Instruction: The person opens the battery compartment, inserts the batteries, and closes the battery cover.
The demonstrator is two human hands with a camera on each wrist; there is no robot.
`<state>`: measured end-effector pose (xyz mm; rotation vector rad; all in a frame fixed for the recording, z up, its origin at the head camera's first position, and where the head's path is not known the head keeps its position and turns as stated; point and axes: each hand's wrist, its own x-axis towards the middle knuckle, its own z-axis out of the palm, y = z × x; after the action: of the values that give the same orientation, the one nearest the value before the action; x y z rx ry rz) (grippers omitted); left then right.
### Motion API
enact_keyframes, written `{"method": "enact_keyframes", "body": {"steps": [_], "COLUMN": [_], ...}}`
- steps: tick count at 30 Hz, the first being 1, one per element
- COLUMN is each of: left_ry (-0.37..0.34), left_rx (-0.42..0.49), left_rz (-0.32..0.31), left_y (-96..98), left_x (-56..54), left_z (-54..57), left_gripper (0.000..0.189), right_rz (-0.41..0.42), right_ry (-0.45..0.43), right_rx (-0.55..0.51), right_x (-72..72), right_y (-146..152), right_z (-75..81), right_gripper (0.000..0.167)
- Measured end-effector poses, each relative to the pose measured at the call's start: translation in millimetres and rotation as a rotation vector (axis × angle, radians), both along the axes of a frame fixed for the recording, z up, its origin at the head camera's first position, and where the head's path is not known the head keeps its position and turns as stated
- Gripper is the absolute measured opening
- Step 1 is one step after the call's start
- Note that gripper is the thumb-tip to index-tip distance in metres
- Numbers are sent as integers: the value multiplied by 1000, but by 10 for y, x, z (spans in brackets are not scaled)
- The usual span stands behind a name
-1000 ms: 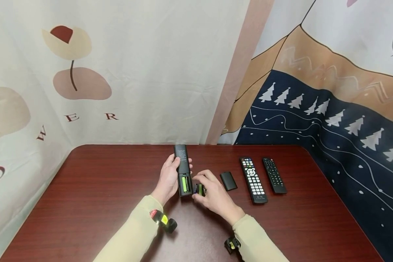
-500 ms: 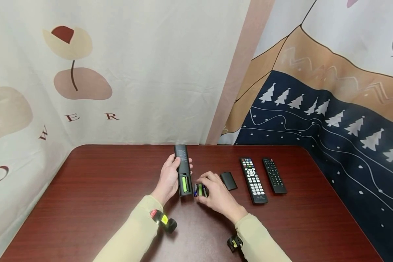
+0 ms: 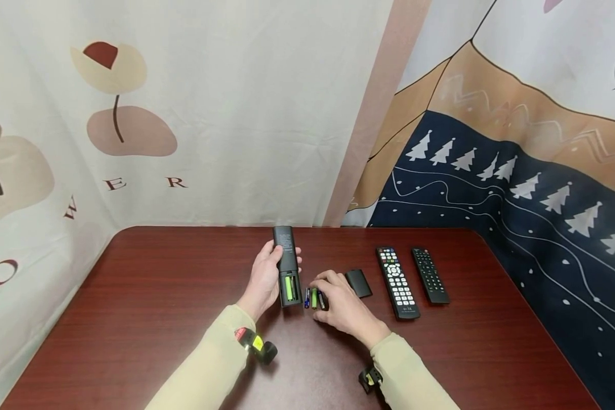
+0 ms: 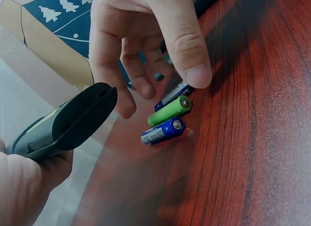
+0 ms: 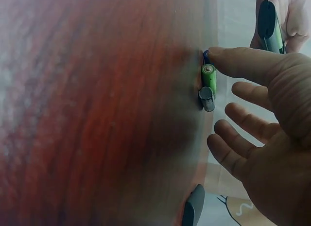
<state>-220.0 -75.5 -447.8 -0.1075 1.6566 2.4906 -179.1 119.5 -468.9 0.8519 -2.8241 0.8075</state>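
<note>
My left hand (image 3: pixel 262 280) grips a black remote control (image 3: pixel 286 253), its back facing up. The battery compartment is uncovered, and a green battery (image 3: pixel 289 288) lies in its left side. Beside the remote's lower end, a blue battery (image 4: pixel 164 131), a green battery (image 4: pixel 170 111) and a darker blue battery (image 4: pixel 173 94) lie side by side on the table. My right hand (image 3: pixel 344 304) hovers at the right of this row, thumb and fingers spread and loosely bent. Nothing shows between its fingers. In the left wrist view its thumb overlaps the darker blue battery.
A black battery cover (image 3: pixel 358 283) lies just behind my right hand. Further right are a black remote with white buttons (image 3: pixel 397 283) and a smaller black remote (image 3: pixel 430 275). Printed curtains (image 3: pixel 246 114) hang behind the far edge of the reddish-brown table (image 3: pixel 184 267).
My right hand has drawn slightly to the right and its fingers have spread, so the row of batteries shows more. The left hand and its remote have stayed in place.
</note>
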Motion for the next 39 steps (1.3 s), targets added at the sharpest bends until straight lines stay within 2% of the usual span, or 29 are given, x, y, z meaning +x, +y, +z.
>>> {"method": "enact_keyframes", "body": {"steps": [20,39], "left_ry": [-6,6], "left_rx": [-12,-13], "left_rz": [-1,0], "left_y": [2,5], "left_x": [-7,2], "left_z": [5,6], "left_gripper": [43,42], "right_rz": [-2,7], "right_ry": [-11,12], "right_rx": [106,114], "right_x": [-72,-98], "right_y": [-45,-50], "right_z": [-17,-24], "right_gripper": [39,31]}}
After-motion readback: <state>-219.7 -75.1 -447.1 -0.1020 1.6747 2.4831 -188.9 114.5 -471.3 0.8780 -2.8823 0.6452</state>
